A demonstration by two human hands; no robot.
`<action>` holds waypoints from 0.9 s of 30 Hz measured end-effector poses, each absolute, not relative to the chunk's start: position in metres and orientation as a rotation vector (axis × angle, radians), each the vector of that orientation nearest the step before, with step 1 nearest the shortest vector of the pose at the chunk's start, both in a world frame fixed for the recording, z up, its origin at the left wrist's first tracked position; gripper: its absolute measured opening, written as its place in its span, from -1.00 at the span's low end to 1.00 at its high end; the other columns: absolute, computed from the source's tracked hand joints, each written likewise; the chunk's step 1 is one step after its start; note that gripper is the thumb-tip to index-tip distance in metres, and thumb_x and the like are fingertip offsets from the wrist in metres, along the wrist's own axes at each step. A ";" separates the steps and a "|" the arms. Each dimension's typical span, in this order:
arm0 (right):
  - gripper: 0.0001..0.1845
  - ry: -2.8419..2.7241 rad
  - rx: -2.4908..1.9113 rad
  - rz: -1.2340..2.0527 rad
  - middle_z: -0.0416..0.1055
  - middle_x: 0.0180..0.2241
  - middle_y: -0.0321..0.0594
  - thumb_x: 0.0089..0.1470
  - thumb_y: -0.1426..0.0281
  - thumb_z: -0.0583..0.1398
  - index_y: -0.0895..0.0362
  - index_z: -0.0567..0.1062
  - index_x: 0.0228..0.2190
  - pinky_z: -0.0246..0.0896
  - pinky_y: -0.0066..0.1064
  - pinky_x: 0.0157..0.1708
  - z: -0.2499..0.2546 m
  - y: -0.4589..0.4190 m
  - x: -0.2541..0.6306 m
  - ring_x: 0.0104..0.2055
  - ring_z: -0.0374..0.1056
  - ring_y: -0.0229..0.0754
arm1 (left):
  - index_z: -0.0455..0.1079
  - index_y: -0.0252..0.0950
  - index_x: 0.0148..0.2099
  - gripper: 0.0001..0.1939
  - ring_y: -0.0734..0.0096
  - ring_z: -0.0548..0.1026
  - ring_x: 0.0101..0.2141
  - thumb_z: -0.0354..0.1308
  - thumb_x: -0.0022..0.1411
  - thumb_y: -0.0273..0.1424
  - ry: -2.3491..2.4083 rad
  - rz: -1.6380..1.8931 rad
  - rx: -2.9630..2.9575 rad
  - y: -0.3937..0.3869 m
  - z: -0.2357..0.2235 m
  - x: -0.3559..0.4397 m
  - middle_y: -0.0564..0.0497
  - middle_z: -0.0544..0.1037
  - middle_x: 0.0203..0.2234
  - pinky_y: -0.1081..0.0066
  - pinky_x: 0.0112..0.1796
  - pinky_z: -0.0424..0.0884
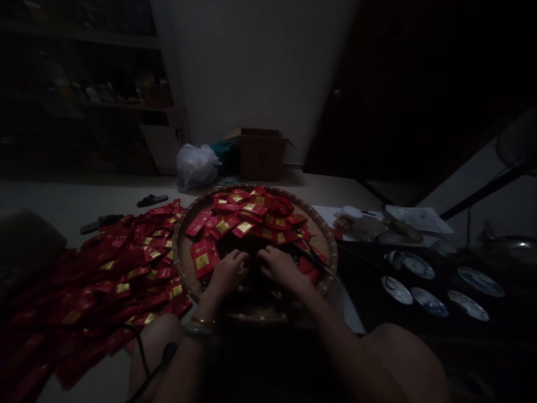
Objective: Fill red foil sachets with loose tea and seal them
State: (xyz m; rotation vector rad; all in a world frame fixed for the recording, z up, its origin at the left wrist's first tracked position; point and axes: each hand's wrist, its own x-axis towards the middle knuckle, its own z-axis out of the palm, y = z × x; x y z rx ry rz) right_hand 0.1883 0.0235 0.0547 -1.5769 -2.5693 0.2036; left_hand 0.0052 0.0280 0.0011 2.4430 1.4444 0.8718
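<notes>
A round woven bamboo tray (328, 224) stands before me, with red packets (245, 211) bearing gold labels heaped over its far half. Over its near part, my left hand (229, 272) has its fingers curled inward. Facing it a short gap away is my right hand (277, 265), its fingers bent and pressed together. Whatever either hand pinches is lost in the dark between them. Dark loose material (268, 294) lies under the hands, too dim to name. A long black tool (309, 256) with a pale cord rests across the tray's right side, beside my right wrist.
Many more red packets (138, 274) cover the floor at left, near dark slippers (152, 200). Several blue-and-white dishes (428, 301) sit on a dark table at right, with plastic bags (364, 226) behind. A cardboard box (262, 155) and white bag (197, 166) stand by the wall.
</notes>
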 end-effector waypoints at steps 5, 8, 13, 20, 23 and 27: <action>-0.73 -2.831 -1.712 0.039 0.42 -0.19 -0.07 0.17 0.49 0.03 0.10 0.49 -0.18 0.24 -0.38 -0.32 0.074 0.029 0.182 -0.16 0.37 -0.06 | 0.40 -0.26 -0.28 -0.88 0.23 0.38 -0.20 0.14 0.10 -0.54 1.512 0.669 2.699 0.022 0.010 0.013 -0.08 0.46 -0.16 0.32 -0.25 0.36; -0.70 -2.961 -1.652 0.007 0.42 -0.19 -0.01 0.17 0.52 0.01 0.16 0.53 -0.22 0.26 -0.36 -0.32 0.073 0.034 0.179 -0.16 0.38 -0.04 | 0.42 -0.25 -0.24 -0.84 0.20 0.37 -0.17 0.15 0.10 -0.54 1.491 0.586 2.729 0.019 0.012 0.017 -0.09 0.45 -0.09 0.29 -0.24 0.35; -0.70 -2.986 -1.473 -0.057 0.42 -0.16 -0.04 0.19 0.48 0.01 0.11 0.47 -0.13 0.28 -0.36 -0.34 0.068 0.032 0.183 -0.17 0.40 -0.06 | 0.42 -0.26 -0.24 -0.90 0.26 0.43 -0.25 0.09 0.20 -0.48 1.544 0.453 2.651 0.021 0.008 0.014 -0.07 0.51 -0.26 0.36 -0.32 0.35; -0.71 -2.872 -1.890 0.179 0.50 -0.24 0.02 0.16 0.45 0.04 0.15 0.52 -0.18 0.29 -0.26 -0.29 0.077 0.032 0.181 -0.20 0.46 0.04 | 0.41 -0.25 -0.23 -0.86 0.42 0.46 -0.28 0.06 0.23 -0.53 1.260 0.773 2.646 0.027 -0.005 0.012 -0.02 0.52 -0.23 0.48 -0.30 0.34; -0.73 -2.887 -1.875 0.212 0.50 -0.24 0.03 0.15 0.38 0.08 0.16 0.54 -0.21 0.29 -0.27 -0.29 0.082 0.032 0.180 -0.20 0.46 0.04 | 0.41 -0.26 -0.30 -0.92 0.38 0.44 -0.29 0.11 0.19 -0.51 1.278 0.867 2.702 0.029 -0.007 0.010 -0.01 0.53 -0.27 0.46 -0.33 0.34; -0.71 -2.843 -1.731 0.152 0.40 -0.13 -0.02 0.16 0.32 0.07 0.10 0.49 -0.13 0.28 -0.31 -0.33 0.088 0.025 0.184 -0.20 0.43 -0.02 | 0.40 -0.26 -0.37 -0.95 0.38 0.43 -0.32 0.17 0.15 -0.49 1.347 0.921 2.695 0.030 -0.007 0.009 0.00 0.51 -0.32 0.46 -0.37 0.33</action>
